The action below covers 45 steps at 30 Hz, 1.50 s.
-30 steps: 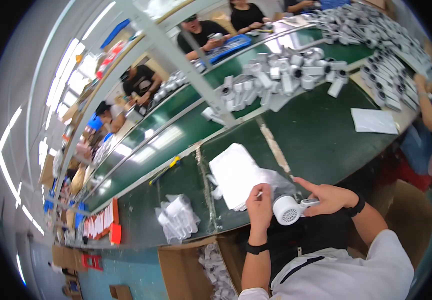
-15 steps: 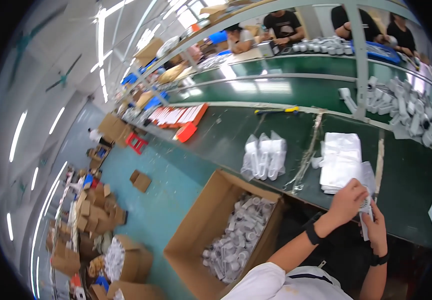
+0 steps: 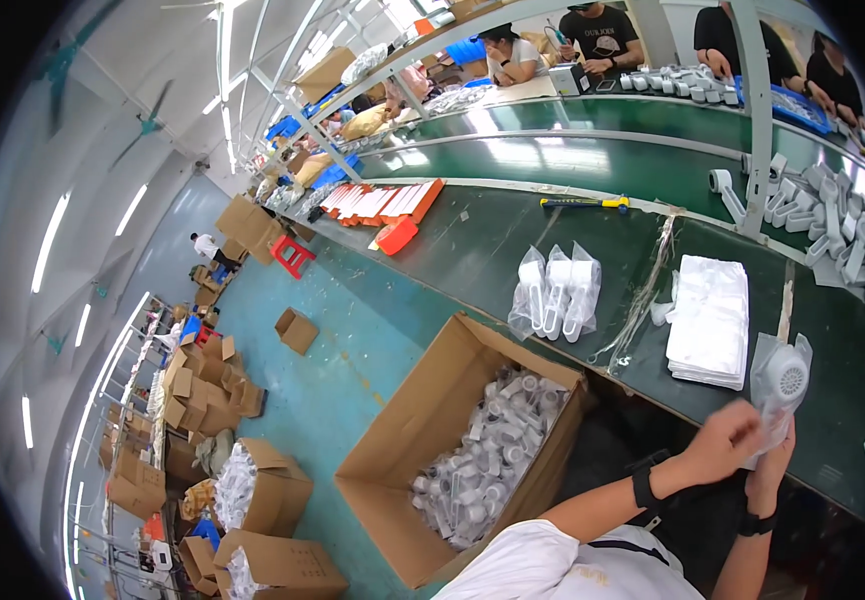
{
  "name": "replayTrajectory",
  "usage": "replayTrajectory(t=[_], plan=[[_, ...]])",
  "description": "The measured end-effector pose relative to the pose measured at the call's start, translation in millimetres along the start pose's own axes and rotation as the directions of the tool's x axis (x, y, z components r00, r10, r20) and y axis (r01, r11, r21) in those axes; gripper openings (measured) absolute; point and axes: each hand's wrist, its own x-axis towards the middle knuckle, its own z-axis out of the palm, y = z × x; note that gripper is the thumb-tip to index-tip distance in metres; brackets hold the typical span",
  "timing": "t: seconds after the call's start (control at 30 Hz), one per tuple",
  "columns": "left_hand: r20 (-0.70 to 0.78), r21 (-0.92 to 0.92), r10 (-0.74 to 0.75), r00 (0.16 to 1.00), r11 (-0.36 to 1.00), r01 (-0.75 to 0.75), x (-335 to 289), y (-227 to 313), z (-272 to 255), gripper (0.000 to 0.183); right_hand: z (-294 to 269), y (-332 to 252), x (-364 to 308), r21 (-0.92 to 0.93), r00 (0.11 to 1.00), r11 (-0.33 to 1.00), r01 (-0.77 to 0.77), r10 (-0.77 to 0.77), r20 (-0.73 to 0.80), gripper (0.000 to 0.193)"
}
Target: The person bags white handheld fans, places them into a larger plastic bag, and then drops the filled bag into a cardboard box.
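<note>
A white shower head (image 3: 785, 376) in a clear plastic bag stands up from my right hand (image 3: 773, 468), whose fingers are wrapped round its lower end. Its round, perforated face points up. My left hand (image 3: 730, 436) is just left of the bag; its bent fingers are smeared by motion. Beyond my hands, a stack of flat white plastic bags (image 3: 707, 320) lies on the dark green bench (image 3: 472, 245). Left of the stack lie three bagged shower heads (image 3: 554, 292) side by side.
A large open cardboard box (image 3: 392, 450) on my left holds many bagged shower heads (image 3: 492, 450). Loose shower heads (image 3: 837, 215) are piled at the far right by an upright post (image 3: 758, 130). A yellow-handled tool (image 3: 584, 203) and an orange tray (image 3: 414, 203) lie along the bench.
The shower head, low between both hands before, is now raised upright inside a clear bag in my right hand. My left hand has come away from it. The view has shifted slightly.
</note>
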Motion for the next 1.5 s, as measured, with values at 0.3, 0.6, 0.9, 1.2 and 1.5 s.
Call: replayTrajectory(t=[0.3, 0.6, 0.9, 1.2, 1.5], plan=[[0.204, -0.553, -0.238, 0.950, 0.772, 0.312, -4, -36, 0, 0.054, 41, -1, -12, -0.289, 0.927, 0.883, 0.369, -0.370, 0.054, 0.029], [0.235, -0.753, -0.174, 0.956, 0.590, 0.292, -6, -23, -48, 0.053, 23, -7, -10, -0.443, 0.924, 0.816, 0.372, -0.371, 0.092, 0.015], [-0.336, -0.406, -0.213, 0.918, 0.912, 0.063, -30, 2, -127, 0.040, 11, 3, -6, -0.451, 0.980, 0.875, 0.175, -0.110, 0.168, 0.017], [-0.839, 0.084, -0.031, 0.543, 0.979, 0.185, -61, 21, -235, 0.023, -3, 18, 14, -0.504, 0.997, 0.861, 0.066, -0.034, 0.073, 0.018], [-0.862, 0.427, 0.160, 0.482, 0.743, 0.516, -61, -18, -311, 0.036, 12, 17, 13, -0.447, 0.999, 0.894, 0.031, -0.021, 0.028, 0.014]])
